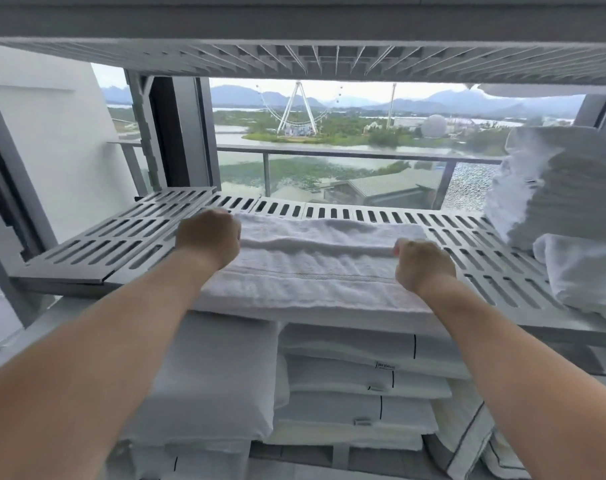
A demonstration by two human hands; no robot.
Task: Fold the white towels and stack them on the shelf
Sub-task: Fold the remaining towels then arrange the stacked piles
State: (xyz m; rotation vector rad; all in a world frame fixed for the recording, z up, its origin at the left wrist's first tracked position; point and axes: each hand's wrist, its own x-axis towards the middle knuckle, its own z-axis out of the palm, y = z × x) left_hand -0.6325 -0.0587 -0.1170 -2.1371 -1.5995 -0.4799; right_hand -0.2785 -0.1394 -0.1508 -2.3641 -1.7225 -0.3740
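Folded white towel flat on slotted shelf, centre front. Left hand and right hand curled at its ends, apparently pinching the upper fold. Handles soft, light, limp; needs grip at both ends, layers together.

Grey slotted shelf has one folded white towel mid-front, plus a towel stack at the right end.

hands: 2 | flat towel: 1 | towel stack: 1
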